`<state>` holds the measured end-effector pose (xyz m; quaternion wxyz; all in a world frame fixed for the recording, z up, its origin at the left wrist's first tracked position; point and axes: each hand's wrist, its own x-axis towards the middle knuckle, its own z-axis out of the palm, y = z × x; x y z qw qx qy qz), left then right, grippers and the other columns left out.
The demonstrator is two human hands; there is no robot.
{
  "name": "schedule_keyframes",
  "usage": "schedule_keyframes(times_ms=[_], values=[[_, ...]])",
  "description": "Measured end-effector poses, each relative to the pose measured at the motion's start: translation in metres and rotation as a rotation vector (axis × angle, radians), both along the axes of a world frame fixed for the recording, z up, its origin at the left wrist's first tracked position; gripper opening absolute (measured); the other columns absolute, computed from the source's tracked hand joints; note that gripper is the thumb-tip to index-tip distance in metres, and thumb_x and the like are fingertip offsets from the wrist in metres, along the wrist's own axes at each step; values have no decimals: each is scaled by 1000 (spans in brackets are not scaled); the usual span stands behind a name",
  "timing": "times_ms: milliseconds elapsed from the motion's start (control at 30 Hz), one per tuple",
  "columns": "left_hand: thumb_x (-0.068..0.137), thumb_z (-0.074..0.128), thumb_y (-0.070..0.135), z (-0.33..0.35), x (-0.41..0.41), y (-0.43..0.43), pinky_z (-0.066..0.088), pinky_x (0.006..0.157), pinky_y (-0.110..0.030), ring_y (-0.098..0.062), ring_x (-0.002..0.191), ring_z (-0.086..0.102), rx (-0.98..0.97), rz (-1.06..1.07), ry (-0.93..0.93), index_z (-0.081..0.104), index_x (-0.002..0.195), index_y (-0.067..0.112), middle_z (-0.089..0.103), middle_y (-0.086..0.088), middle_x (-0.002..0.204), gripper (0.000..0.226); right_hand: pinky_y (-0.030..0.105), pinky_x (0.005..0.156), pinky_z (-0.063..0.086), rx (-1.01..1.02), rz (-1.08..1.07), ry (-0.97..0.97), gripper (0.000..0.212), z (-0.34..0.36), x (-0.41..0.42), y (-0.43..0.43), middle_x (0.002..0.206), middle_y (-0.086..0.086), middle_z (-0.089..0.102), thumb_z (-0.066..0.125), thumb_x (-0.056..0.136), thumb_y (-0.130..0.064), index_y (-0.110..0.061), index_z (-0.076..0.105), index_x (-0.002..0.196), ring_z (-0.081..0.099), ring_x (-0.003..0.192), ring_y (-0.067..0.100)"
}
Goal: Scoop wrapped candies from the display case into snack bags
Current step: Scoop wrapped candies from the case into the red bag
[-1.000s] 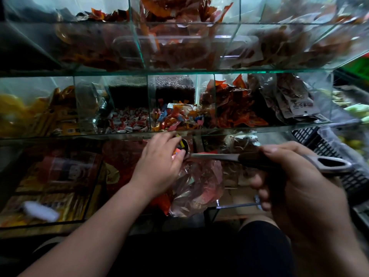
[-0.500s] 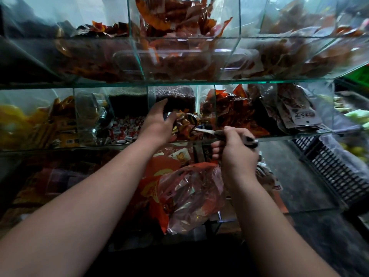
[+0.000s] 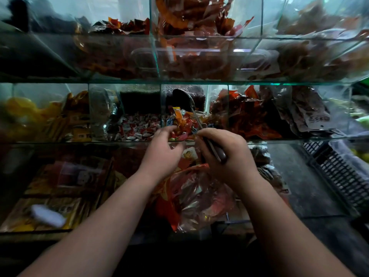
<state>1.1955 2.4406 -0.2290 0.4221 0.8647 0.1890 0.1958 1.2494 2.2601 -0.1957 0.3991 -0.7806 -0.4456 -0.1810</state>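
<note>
Colourful wrapped candies (image 3: 183, 120) fill the middle compartment of the glass display case (image 3: 199, 83). My right hand (image 3: 223, 150) grips the dark handle of a metal spoon (image 3: 182, 98), whose bowl stands raised above the candies inside the compartment. My left hand (image 3: 161, 148) is at the compartment's front edge, its fingers and thumb curled around a few candies. A clear snack bag (image 3: 199, 194) with red print lies just below both hands, partly hidden by my wrists.
Red-and-white candies (image 3: 137, 126) fill the compartment to the left, and red packets (image 3: 245, 114) the one to the right. The shelf above holds more packets. A black plastic crate (image 3: 339, 172) stands at the right. Boxed goods (image 3: 60, 182) lie under glass at the lower left.
My left hand has come back from deep in the compartment to its front edge. My right hand has tilted the spoon, so its bowl now stands up above the candies.
</note>
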Motion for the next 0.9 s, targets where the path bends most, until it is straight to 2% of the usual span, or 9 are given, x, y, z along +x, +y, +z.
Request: schedule_keyframes(times_ms=[67, 133, 267, 367, 500, 600, 700, 833, 900], values=[[84, 71, 48, -4, -21, -8, 42, 91, -24, -6, 113, 50, 29, -16, 42, 51, 130, 36, 50, 15, 128, 52, 32, 76, 56, 137, 8, 13, 10, 7, -24, -15, 96, -5, 75, 68, 96, -17, -13, 74, 104, 71, 88, 10], [78, 74, 42, -13, -39, -17, 43, 76, -22, -1, 97, 51, 35, -47, 94, 44, 103, 45, 50, 19, 110, 39, 23, 73, 56, 258, 14, 75, 8, 10, -44, -30, 93, -8, 75, 71, 94, -14, -13, 75, 101, 72, 85, 4], [84, 59, 7, -38, -51, -24, 41, 64, -35, -19, 81, 53, 46, -19, 167, 39, 82, 26, 52, 3, 90, 28, 17, 70, 54, 299, 39, 158, 5, 12, -72, -42, 88, -8, 75, 72, 92, -10, -9, 76, 95, 72, 80, 3], [85, 52, 1, -45, -51, -22, 37, 56, -37, -19, 66, 46, 34, 130, 134, 37, 73, 19, 50, 0, 72, 27, 20, 68, 55, 323, 57, 175, 4, 18, -86, -50, 86, -7, 75, 73, 91, -8, -7, 76, 93, 72, 76, 6], [95, 51, 13, -40, -46, -14, 36, 53, -36, -18, 61, 44, 1, 239, 114, 40, 76, 17, 49, 0, 71, 22, 15, 60, 51, 362, 63, 258, 10, 34, -105, -79, 77, -12, 74, 71, 93, -21, -13, 76, 89, 71, 64, 6], [95, 52, 12, -37, -44, -10, 33, 52, -33, -16, 64, 47, -1, 266, 103, 41, 78, 20, 52, 1, 74, 22, 9, 54, 46, 224, 74, 277, 13, 44, -113, -98, 69, -17, 70, 68, 92, -28, -20, 76, 85, 68, 58, 2], [97, 58, 22, -36, -51, -13, 39, 53, -27, -9, 72, 57, -21, 256, 105, 41, 84, 25, 59, 8, 86, 22, 15, 52, 48, 81, 64, 282, 11, 34, -108, -99, 66, -15, 69, 72, 89, -26, -22, 75, 80, 67, 56, 4], [91, 66, 29, -39, -79, -27, 46, 50, -24, -8, 66, 64, -57, 159, 361, 33, 108, 30, 62, 8, 84, 37, 29, 61, 54, -221, -51, 326, 12, -5, -90, -78, 73, -10, 72, 68, 89, -39, -28, 72, 88, 68, 66, 7], [90, 62, 24, -42, -95, -32, 50, 60, -29, -11, 69, 63, -50, 93, 526, 30, 126, 24, 64, 4, 89, 48, 32, 69, 54, -345, -64, 332, 13, -28, -81, -63, 81, -9, 74, 66, 90, -42, -31, 71, 95, 70, 77, 14]])
